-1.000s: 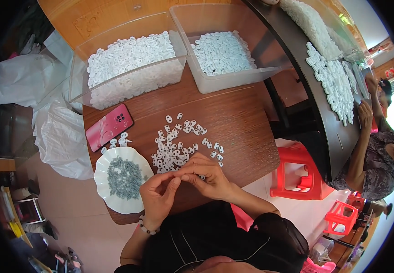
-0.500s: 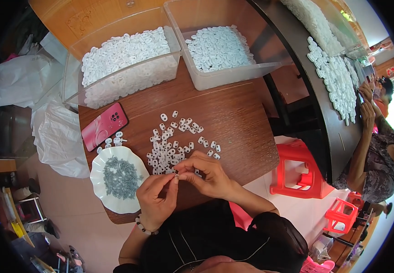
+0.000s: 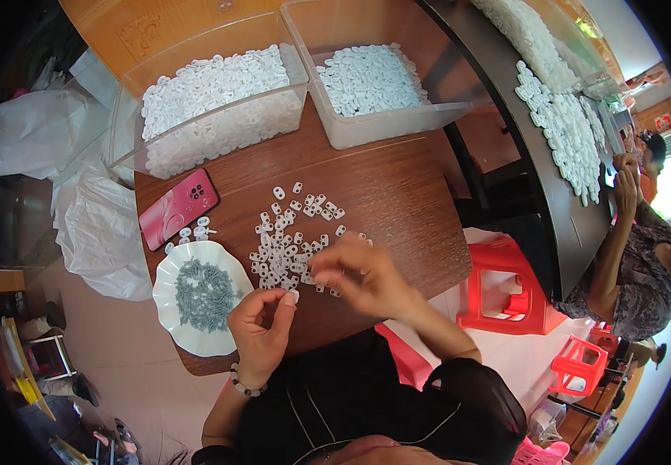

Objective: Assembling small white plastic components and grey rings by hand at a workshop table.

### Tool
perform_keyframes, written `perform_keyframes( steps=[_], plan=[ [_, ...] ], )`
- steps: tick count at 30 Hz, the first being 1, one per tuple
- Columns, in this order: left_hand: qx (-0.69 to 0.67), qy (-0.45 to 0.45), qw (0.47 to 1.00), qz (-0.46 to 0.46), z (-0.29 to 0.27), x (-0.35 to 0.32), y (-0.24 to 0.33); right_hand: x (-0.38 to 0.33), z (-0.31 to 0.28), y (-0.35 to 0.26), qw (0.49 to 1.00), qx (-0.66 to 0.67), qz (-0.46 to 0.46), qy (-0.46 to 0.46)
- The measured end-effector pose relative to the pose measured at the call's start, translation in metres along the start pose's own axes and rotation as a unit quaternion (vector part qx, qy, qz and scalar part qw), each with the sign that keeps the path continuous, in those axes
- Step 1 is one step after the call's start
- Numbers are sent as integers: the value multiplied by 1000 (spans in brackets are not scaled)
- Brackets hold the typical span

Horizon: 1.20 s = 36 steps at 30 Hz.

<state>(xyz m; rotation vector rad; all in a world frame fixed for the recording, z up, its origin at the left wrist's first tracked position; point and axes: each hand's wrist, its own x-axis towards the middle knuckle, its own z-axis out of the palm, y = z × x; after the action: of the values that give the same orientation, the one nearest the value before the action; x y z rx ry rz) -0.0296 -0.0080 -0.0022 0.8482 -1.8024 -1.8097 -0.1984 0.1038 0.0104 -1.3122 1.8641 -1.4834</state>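
Note:
Between the thumb and forefinger of my left hand (image 3: 262,329) is a small white plastic piece (image 3: 294,296). My right hand (image 3: 370,279), its fingers smeared by motion, hovers over the near right edge of a loose pile of small white oval pieces with holes (image 3: 277,260). Whether it holds anything cannot be made out. A white scalloped plate (image 3: 171,329) stands just left of my left hand. On it lies a heap of tiny grey slender pieces (image 3: 204,298).
A pink phone (image 3: 177,209) and several white pieces (image 3: 202,231) lie behind the plate. Two clear bins (image 3: 219,120) (image 3: 397,132) of white pieces stand at the back of the brown table (image 3: 413,194). A co-worker's hands (image 3: 626,182) are at the dark table right; red stools (image 3: 498,291) stand below.
My hands were together at the small white piece. Now the right hand has moved away, right and upward, over the pile, while the left keeps the piece nearly in place.

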Motion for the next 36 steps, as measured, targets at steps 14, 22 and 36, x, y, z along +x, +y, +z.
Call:
perform_keyframes(
  steps=[14, 22, 36],
  plan=[
    [3, -30, 999, -33, -40, -11, 23, 299, -212, 94, 865, -466, 185, 5],
    [-4, 12, 998, -56, -58, -9, 20, 323, -237, 165, 806, -554, 146, -149],
    [-11, 17, 997, -75, -47, 1, 15, 322, -226, 164, 787, -572, 185, -138]
  ],
)
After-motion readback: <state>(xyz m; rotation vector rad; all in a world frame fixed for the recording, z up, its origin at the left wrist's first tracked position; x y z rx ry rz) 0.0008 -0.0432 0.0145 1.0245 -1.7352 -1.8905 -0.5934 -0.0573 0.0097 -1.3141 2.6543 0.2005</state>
